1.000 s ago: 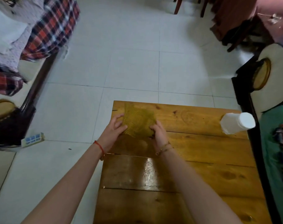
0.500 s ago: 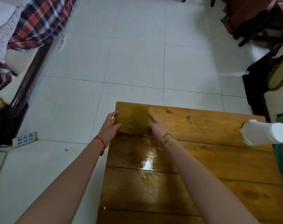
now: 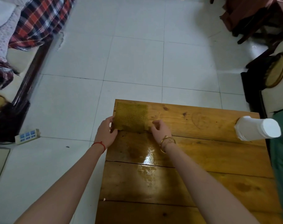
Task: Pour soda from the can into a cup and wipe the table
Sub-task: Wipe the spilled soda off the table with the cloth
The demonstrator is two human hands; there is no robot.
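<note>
A yellow-green cloth (image 3: 131, 116) lies flat and spread out at the far left corner of the wooden table (image 3: 202, 156). My left hand (image 3: 106, 131) is at the cloth's near left corner, its fingertips touching the edge. Just off the cloth's near right corner hovers my right hand (image 3: 160, 130), fingers loosely curled and holding nothing. A wet shiny patch (image 3: 147, 160) sits on the boards below my hands. A stack of white cups (image 3: 257, 128) stands at the table's right edge. No soda can is in view.
White tiled floor surrounds the table on the left and beyond it. A power strip (image 3: 27, 136) lies on the floor at the left. A dark wooden bench with plaid cloth (image 3: 40, 20) is at the far left. More dark furniture (image 3: 257, 88) stands at the right.
The cloth has been spread flat and pushed to the table's far left corner. My right hand has let go of it and drawn back a little. The view has tilted.
</note>
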